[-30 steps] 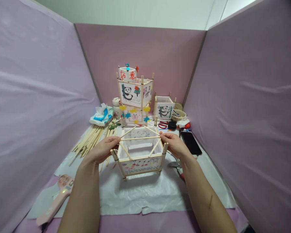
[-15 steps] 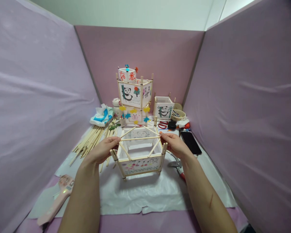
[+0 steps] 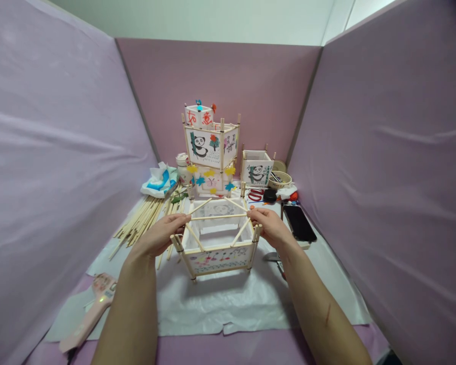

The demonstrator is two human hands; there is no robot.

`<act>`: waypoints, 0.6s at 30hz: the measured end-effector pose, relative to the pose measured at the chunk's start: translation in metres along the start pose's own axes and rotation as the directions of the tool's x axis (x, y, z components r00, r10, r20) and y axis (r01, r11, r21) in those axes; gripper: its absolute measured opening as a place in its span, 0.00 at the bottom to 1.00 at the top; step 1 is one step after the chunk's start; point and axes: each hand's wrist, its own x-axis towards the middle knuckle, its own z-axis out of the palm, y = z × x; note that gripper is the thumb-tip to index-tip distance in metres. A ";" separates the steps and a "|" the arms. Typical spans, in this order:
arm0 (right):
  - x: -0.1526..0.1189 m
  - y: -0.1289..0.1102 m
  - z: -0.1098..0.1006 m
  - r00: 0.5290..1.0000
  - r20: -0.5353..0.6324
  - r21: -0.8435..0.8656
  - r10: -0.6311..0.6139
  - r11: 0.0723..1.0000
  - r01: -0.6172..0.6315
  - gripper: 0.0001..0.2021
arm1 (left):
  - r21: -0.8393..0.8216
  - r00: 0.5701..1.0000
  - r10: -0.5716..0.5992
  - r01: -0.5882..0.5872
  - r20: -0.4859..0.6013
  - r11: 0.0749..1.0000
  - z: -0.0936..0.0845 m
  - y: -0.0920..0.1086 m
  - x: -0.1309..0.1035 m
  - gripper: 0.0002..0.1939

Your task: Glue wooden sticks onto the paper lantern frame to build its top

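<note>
In front of me stands a lantern frame (image 3: 221,261), a box of thin wooden sticks with drawn paper panels and an open top. Short sticks cross its top corners diagonally. A long wooden stick (image 3: 219,217) lies level across the top, from one side to the other. My left hand (image 3: 171,227) pinches its left end at the frame's left edge. At the right edge, the fingers of my right hand (image 3: 268,223) close on the other end. Both sets of fingertips partly cover the stick's ends.
Behind stands a tiered paper lantern (image 3: 209,147); a smaller panda box (image 3: 257,170) is at its right. Loose sticks (image 3: 142,218), a wipes pack (image 3: 159,180) and a pink glue gun (image 3: 93,314) lie left. Right are a phone (image 3: 299,223), pliers (image 3: 277,259) and red scissors (image 3: 256,194).
My right hand has shifted slightly left, further onto the stick's end. My left hand has moved slightly right. The frame sits a touch further left.
</note>
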 end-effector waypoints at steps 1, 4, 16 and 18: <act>0.000 0.000 0.000 1.000 0.000 0.001 0.003 1.000 -0.003 0.14 | -0.002 1.000 -0.001 0.001 -0.009 1.000 0.001 0.001 0.000 0.18; 0.001 0.000 0.001 1.000 0.010 0.018 0.021 1.000 -0.021 0.13 | 0.003 1.000 0.000 0.000 -0.031 1.000 0.001 0.000 0.002 0.18; 0.009 0.004 -0.003 0.999 0.032 0.084 0.026 0.996 -0.029 0.11 | 0.030 0.997 0.006 -0.004 -0.083 1.000 0.001 0.000 0.006 0.17; 0.011 0.005 -0.005 0.998 0.035 0.112 0.045 0.992 -0.048 0.11 | -0.015 0.994 -0.013 0.012 -0.106 1.000 0.002 0.002 0.005 0.19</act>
